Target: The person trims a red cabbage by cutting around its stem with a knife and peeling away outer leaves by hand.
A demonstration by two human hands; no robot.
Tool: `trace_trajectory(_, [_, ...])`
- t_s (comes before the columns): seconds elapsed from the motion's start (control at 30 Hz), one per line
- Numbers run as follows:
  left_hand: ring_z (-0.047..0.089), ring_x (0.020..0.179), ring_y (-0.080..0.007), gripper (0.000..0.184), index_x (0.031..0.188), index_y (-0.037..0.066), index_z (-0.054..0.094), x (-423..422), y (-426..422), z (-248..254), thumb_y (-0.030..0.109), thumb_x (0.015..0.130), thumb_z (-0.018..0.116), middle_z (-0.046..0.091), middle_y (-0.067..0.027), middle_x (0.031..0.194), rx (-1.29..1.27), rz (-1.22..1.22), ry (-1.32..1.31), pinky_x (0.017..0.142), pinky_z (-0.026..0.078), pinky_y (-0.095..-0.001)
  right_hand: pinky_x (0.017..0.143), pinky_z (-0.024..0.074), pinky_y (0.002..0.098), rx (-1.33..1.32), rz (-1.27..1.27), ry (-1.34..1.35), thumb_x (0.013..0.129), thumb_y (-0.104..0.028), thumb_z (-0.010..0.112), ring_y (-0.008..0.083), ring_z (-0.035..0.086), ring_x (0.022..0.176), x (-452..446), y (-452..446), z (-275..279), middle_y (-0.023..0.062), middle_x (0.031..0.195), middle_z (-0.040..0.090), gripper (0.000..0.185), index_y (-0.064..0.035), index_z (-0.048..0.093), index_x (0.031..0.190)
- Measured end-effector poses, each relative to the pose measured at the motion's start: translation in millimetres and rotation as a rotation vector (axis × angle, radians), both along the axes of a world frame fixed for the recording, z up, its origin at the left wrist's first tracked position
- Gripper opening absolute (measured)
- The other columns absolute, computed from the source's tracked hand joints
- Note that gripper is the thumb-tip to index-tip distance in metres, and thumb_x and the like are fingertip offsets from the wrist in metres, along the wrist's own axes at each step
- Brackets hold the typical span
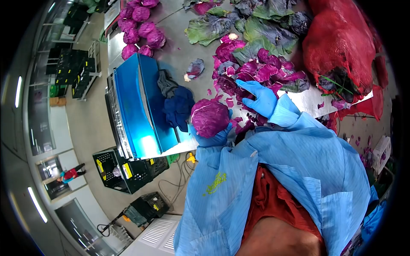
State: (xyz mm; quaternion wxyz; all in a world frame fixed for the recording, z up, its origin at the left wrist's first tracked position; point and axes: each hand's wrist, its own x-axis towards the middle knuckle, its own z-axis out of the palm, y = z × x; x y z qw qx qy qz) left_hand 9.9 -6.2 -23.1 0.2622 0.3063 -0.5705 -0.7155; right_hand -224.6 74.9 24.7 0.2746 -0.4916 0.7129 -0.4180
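A round red cabbage (210, 118) with its outer leaves off rests in my left hand (213, 137), whose blue-gloved fingers wrap its underside and right edge. My right hand (261, 100), also in a blue glove, is to the right of the cabbage over the near edge of a pile of loose purple leaves (267, 70). Its index finger stretches out towards a dark purple leaf (227, 85), with the thumb apart from it. I see nothing gripped in it. Small leaf scraps (229, 102) lie between the hands.
Several trimmed red cabbages (141, 14) stand at the table's far left. A blue metal machine (134, 106) is on the left, beside dark cloths (177, 106). Green outer leaves (209, 27) lie at the back; a red mesh sack (337, 42) is at right. Black crates (115, 170) stand on the floor.
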Motion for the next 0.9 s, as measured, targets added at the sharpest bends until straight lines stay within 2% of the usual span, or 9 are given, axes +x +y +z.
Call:
trace_trajectory(0.03, [0.047,0.121,-0.0384,0.071,0.14,0.012,0.035,-2.9,-0.2,1.2,0.058,0.085,0.044,0.043,-0.0169,0.138,-0.153,-0.01,-0.129,0.093,0.044,-0.0564,0.08,0.0499,0.0341,-0.03,0.031,-0.051,0.078,-0.014,0.068,0.024,0.06,0.091,2.8,-1.6,10.7,0.0117,0.115,0.059,0.054,-0.0173,0.055,0.129])
trace_trajectory(0.07, [0.047,0.121,-0.0383,0.071,0.139,0.012,0.035,-10.4,0.8,15.1,0.058,0.086,0.044,0.042,-0.017,0.138,-0.067,0.012,-0.144,0.093,0.044,-0.0558,0.075,0.0489,0.0309,-0.062,0.065,-0.102,0.077,-0.009,0.068,0.0177,0.058,0.085,5.6,-4.0,18.5,0.0093,0.117,0.058,0.055,-0.0181,0.055,0.13])
trace_trajectory(0.1, [0.047,0.121,-0.0382,0.071,0.139,0.012,0.035,-12.5,1.4,18.8,0.058,0.086,0.043,0.042,-0.017,0.138,0.127,0.044,-0.018,0.093,0.044,-0.0557,0.07,0.0479,0.0277,-0.094,0.101,-0.153,0.077,-0.004,0.067,0.0115,0.056,0.078,9.2,-6.5,25.4,0.0069,0.118,0.058,0.057,-0.019,0.054,0.131])
trace_trajectory(0.13, [0.047,0.12,-0.0381,0.07,0.139,0.012,0.035,-14.6,2.0,22.5,0.058,0.086,0.043,0.042,-0.017,0.138,0.321,0.091,0.107,0.094,0.044,-0.0555,0.068,0.0457,0.0256,-0.152,0.157,-0.198,0.077,-0.001,0.069,0.0111,0.051,0.072,13.6,-9.2,31.9,0.0048,0.112,0.056,0.059,-0.0189,0.054,0.131])
trace_trajectory(0.2, [0.047,0.121,-0.0382,0.07,0.139,0.012,0.035,-14.9,2.8,22.0,0.058,0.087,0.041,0.043,-0.0169,0.137,0.914,0.195,0.65,0.094,0.043,-0.056,0.067,0.0453,0.0252,-0.167,0.256,-0.307,0.077,-0.002,0.07,0.0109,0.052,0.073,22.2,-10.5,44.8,0.0041,0.108,0.054,0.059,-0.0184,0.054,0.131])
trace_trajectory(0.4, [0.044,0.124,-0.0386,0.074,0.141,0.012,0.033,-8.6,10.6,18.0,0.061,0.086,0.04,0.042,-0.016,0.138,0.894,0.183,0.534,0.093,0.044,-0.0571,0.081,0.0459,0.0311,-0.215,0.354,-0.266,0.074,-0.002,0.071,0.0213,0.054,0.093,41.8,-14.5,43.0,0.0078,0.101,0.053,0.057,-0.0151,0.058,0.128])
trace_trajectory(0.6, [0.043,0.126,-0.0353,0.081,0.141,0.012,0.034,-11.8,16.1,22.3,0.067,0.082,0.043,0.042,-0.0149,0.138,0.833,0.123,0.488,0.098,0.04,-0.057,0.082,0.0454,0.0327,-0.28,0.355,-0.335,0.072,0.003,0.071,0.022,0.057,0.09,41.9,-12.7,29.4,0.0076,0.094,0.055,0.034,-0.0029,0.063,0.105])
trace_trajectory(0.7, [0.043,0.126,-0.0345,0.082,0.141,0.012,0.034,-16.2,17.3,27.4,0.067,0.081,0.044,0.042,-0.0146,0.138,0.793,0.097,0.485,0.101,0.037,-0.0568,0.081,0.0471,0.0318,-0.153,0.38,-0.227,0.071,0.006,0.07,0.0203,0.059,0.087,36.8,-15.0,36.3,0.0085,0.091,0.054,0.024,0.001,0.058,0.091])
trace_trajectory(0.9, [0.043,0.126,-0.0351,0.079,0.14,0.009,0.035,-16.2,18.2,25.0,0.061,0.082,0.047,0.043,-0.015,0.137,0.788,0.121,0.483,0.102,0.035,-0.0565,0.077,0.0502,0.0298,-0.089,0.362,-0.383,0.073,0.006,0.068,0.0203,0.061,0.077,34.8,-11.5,17.1,0.0098,0.081,0.054,0.017,0.002,0.056,0.084])
